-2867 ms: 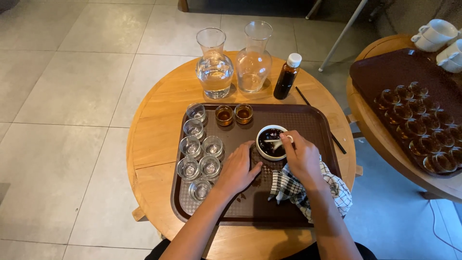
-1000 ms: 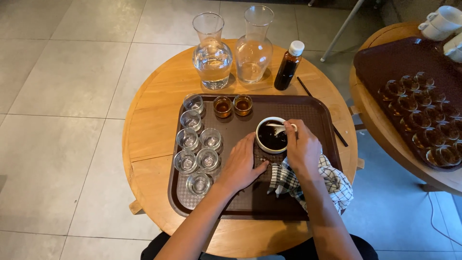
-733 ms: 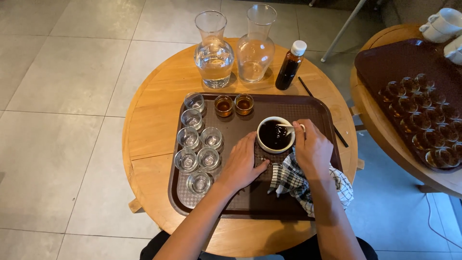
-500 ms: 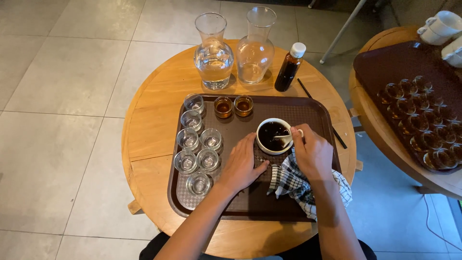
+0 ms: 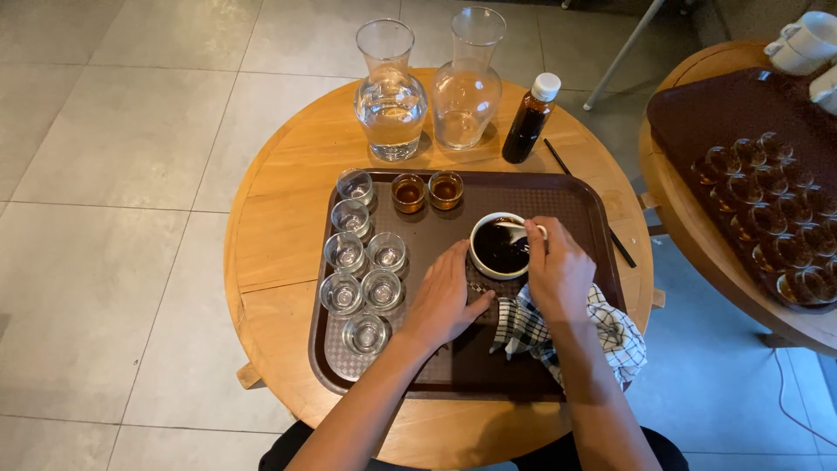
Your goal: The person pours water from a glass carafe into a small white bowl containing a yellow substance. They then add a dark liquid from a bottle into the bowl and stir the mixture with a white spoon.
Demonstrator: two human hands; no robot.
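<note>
A white bowl (image 5: pixel 490 268) of dark liquid stands on a brown tray (image 5: pixel 584 209) on a round wooden table (image 5: pixel 279 227). My right hand (image 5: pixel 558 270) holds a white spoon (image 5: pixel 516 228) dipped in the bowl. My left hand (image 5: pixel 443 296) lies flat on the tray, touching the bowl's near side. A checked cloth (image 5: pixel 610 327) lies under my right wrist. Several empty small glasses (image 5: pixel 349 255) fill the tray's left part. Two small glasses of amber liquid (image 5: pixel 427 191) stand at its far edge.
Two glass carafes (image 5: pixel 391 92) and a dark bottle with a white cap (image 5: pixel 530 118) stand beyond the tray. A thin black stick (image 5: pixel 558 157) lies by the tray's right edge. A second table at right carries a tray of several filled glasses (image 5: pixel 776 209) and white cups (image 5: pixel 802 44).
My right hand has shifted slightly around the bowl with the spoon, as in stirring. My left hand has stayed beside the bowl.
</note>
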